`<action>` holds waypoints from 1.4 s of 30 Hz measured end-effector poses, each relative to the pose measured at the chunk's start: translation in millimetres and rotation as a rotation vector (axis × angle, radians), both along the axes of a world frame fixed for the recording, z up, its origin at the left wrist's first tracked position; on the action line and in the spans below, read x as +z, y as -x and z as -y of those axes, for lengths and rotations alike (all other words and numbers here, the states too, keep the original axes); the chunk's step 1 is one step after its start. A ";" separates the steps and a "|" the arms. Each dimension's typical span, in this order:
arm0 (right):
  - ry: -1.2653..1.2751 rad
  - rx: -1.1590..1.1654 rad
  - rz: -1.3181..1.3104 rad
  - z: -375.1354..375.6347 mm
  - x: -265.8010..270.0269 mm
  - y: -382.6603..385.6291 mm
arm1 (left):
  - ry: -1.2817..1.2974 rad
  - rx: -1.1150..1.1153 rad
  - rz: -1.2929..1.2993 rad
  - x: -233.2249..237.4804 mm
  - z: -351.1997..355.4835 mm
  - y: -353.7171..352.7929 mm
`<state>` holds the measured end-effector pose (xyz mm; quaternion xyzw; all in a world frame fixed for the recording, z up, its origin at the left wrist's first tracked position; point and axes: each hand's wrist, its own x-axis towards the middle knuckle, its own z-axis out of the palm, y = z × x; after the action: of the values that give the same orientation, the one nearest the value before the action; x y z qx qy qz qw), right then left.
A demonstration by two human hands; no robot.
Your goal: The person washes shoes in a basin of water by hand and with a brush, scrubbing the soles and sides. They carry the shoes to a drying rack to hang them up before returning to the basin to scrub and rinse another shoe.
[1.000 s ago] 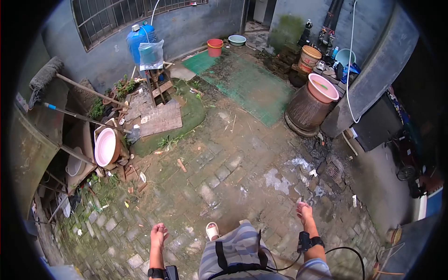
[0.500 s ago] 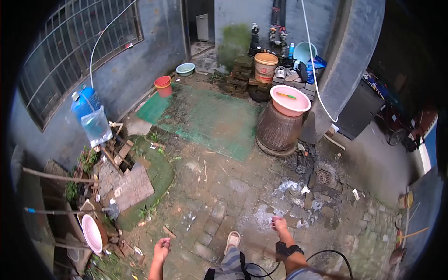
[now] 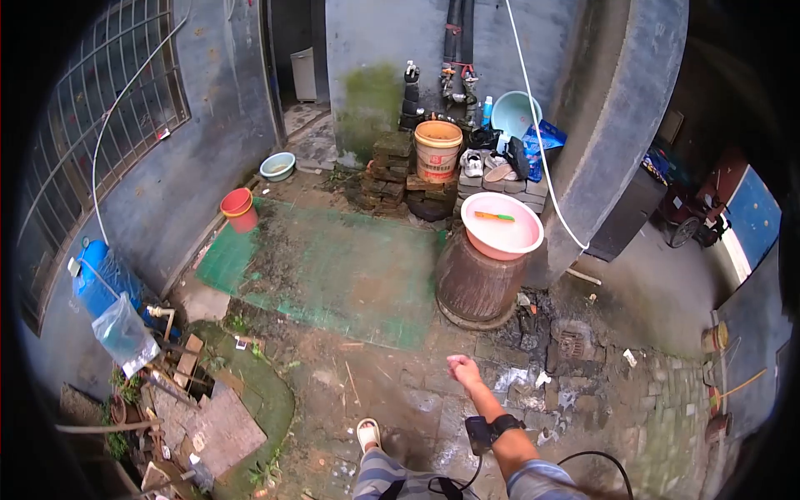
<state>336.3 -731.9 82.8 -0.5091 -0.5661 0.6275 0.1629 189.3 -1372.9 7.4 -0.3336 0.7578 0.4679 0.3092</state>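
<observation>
My right hand (image 3: 463,369) hangs in front of me over the paving, its fingers curled in and no object showing in them. A black band with a small device (image 3: 492,430) is strapped round that wrist, and a black cable runs from it. My left hand is out of view. Ahead of the right hand stands an upturned brown jar (image 3: 477,282). On it rests a pink basin (image 3: 505,247), in which lies an orange and green brush (image 3: 493,217). The right hand is apart from both jar and basin.
Green matting (image 3: 350,292) covers ground ahead. A red bucket (image 3: 239,210) and a pale basin (image 3: 277,166) stand left by the wall. Behind the jar are a paint bucket (image 3: 437,151), shoes and bricks. Boards (image 3: 225,429) lie at left; a drain grate (image 3: 572,343) is at right.
The view has moved forward, so the jar and pink basin look nearer. My left hand has left the view. My right hand has shifted up and left in the picture.
</observation>
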 end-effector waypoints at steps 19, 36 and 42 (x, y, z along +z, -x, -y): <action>0.135 -0.795 -0.164 -211.1 -38.2 -11.3 | -0.359 -1.192 -0.544 132.3 -612.5 315.3; -0.056 -0.665 -0.064 -470.4 75.5 278.6 | -0.169 -0.736 -0.212 76.9 -762.0 607.9; -0.131 -0.768 0.073 -499.5 71.1 286.7 | -0.348 -1.112 -0.122 138.7 -971.9 598.2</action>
<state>49.7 -232.5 153.9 -0.6943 -0.3786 0.4649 0.3981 -408.9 -401.0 146.1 0.1975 0.7474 0.3711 0.5144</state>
